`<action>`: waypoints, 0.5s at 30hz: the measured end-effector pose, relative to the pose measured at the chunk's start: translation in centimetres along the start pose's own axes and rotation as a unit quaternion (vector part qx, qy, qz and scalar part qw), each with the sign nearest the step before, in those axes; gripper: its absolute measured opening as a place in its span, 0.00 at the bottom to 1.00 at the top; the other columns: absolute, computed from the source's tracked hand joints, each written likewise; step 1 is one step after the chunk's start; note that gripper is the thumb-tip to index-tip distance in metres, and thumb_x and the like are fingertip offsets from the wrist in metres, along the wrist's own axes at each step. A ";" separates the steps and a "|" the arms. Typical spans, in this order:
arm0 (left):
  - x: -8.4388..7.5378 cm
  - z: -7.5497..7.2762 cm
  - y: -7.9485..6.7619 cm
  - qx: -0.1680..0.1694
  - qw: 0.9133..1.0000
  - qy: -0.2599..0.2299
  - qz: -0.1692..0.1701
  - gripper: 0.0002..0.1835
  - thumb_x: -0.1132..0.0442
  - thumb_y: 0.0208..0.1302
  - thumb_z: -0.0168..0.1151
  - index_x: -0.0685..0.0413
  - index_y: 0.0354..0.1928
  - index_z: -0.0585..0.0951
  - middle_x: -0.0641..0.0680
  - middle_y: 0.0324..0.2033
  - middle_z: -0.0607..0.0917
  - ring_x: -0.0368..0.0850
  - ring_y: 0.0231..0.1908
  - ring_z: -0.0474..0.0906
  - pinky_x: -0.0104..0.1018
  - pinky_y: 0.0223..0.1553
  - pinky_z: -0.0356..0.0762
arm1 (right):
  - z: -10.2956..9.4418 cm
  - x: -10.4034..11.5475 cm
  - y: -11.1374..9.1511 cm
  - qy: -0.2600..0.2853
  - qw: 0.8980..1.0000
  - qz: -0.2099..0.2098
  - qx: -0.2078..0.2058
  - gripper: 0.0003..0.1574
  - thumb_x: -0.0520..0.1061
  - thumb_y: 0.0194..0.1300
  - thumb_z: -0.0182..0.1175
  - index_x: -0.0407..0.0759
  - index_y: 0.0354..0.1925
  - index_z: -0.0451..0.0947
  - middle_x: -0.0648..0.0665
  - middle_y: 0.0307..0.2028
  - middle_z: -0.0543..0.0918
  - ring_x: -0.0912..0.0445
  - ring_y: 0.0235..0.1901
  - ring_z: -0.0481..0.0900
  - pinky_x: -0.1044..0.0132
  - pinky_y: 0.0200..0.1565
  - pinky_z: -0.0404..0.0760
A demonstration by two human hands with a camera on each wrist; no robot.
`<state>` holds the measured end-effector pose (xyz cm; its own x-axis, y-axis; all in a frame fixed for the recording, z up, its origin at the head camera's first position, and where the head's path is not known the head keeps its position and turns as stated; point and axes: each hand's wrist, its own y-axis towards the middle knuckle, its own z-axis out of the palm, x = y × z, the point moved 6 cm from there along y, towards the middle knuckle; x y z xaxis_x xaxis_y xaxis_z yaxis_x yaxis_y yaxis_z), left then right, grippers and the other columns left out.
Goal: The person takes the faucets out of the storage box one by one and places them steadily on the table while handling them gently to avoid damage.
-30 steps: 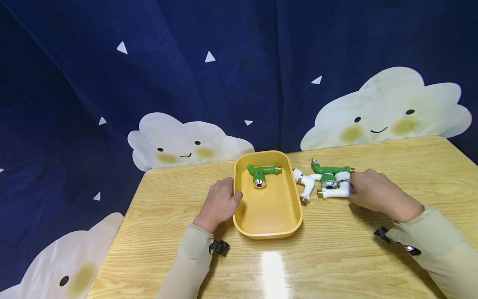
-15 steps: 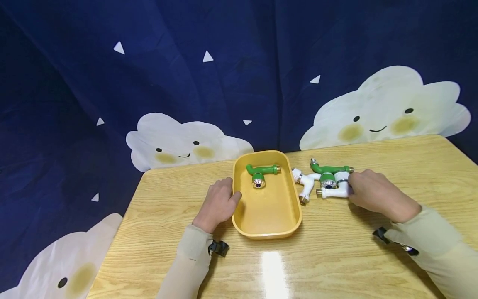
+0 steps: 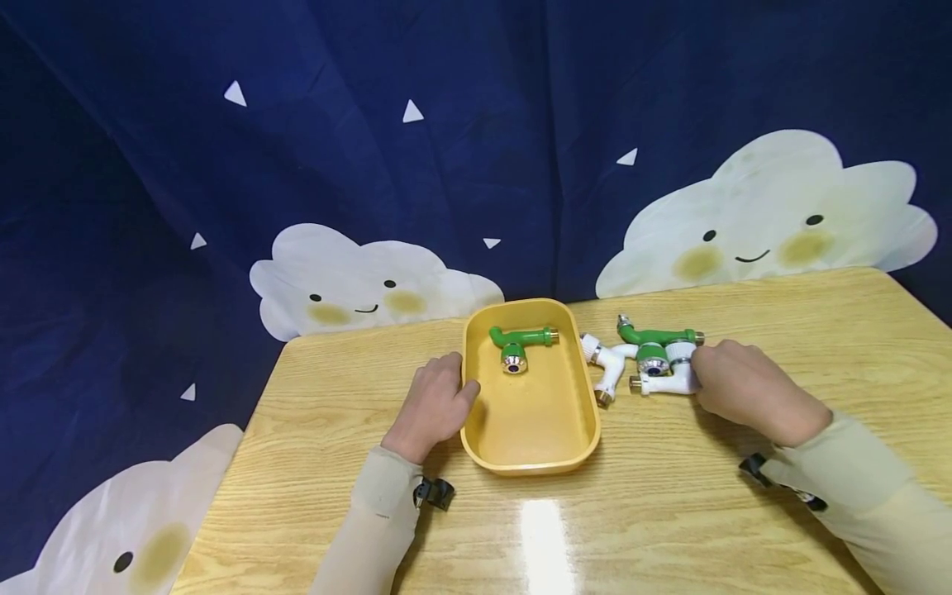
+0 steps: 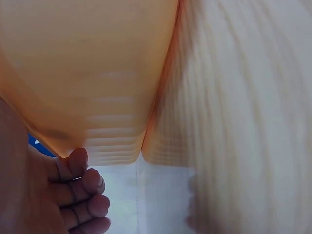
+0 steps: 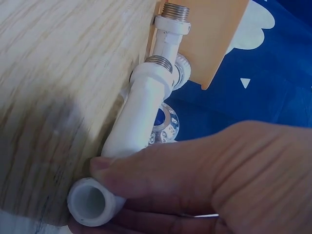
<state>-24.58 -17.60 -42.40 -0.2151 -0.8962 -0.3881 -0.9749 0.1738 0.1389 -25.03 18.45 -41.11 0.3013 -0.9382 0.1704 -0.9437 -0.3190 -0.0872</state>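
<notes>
My left hand [image 3: 431, 406] holds the left rim of a yellow plastic tray [image 3: 531, 426], thumb over the edge and fingers along the outer wall. One green faucet [image 3: 530, 337] lies inside the tray, near its far end. To the right, my right hand [image 3: 754, 390] pinches the spout end of a white faucet [image 3: 673, 383]. In the right wrist view, the thumb lies across the white faucet [image 5: 134, 122] just behind its open round mouth. Close behind it lies a second green faucet [image 3: 658, 336]. Another white faucet [image 3: 611, 364] lies between that pair and the tray's right wall.
A light wooden table [image 3: 654, 512] carries everything. Behind it hangs a dark blue curtain [image 3: 461, 149] printed with smiling clouds, close to the table's far edge. Each wrist wears a small black camera strap.
Both hands keep their holds, and the tray and faucets stay put. The right hand and forearm shift very slightly; the view drifts a little.
</notes>
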 end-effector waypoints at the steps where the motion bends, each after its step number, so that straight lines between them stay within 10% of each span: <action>1: 0.0 0.0 0.0 0.000 1.000 0.000 0.000 0.08 0.56 0.67 0.53 0.53 0.33 0.74 0.53 0.26 0.74 0.50 0.30 0.71 0.39 0.34 0.67 | 0.0 0.0 0.0 0.000 1.000 -0.001 -0.002 0.11 0.34 0.55 0.63 0.41 0.22 0.72 0.42 0.21 0.76 0.50 0.21 0.69 0.59 0.23 0.67; 15: 0.0 0.0 0.0 -0.002 1.000 -0.004 0.001 0.08 0.57 0.66 0.52 0.52 0.32 0.74 0.53 0.25 0.74 0.49 0.29 0.70 0.38 0.33 0.66 | 0.1 -0.2 0.2 -0.001 1.000 0.000 0.002 0.07 0.34 0.54 0.64 0.38 0.25 0.74 0.41 0.22 0.76 0.50 0.22 0.69 0.59 0.23 0.68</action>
<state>-24.61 -17.60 -42.45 -0.2171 -0.8929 -0.3944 -0.9743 0.1736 0.1434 -25.24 18.55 -41.22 0.3023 -0.9384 0.1676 -0.9430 -0.3200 -0.0911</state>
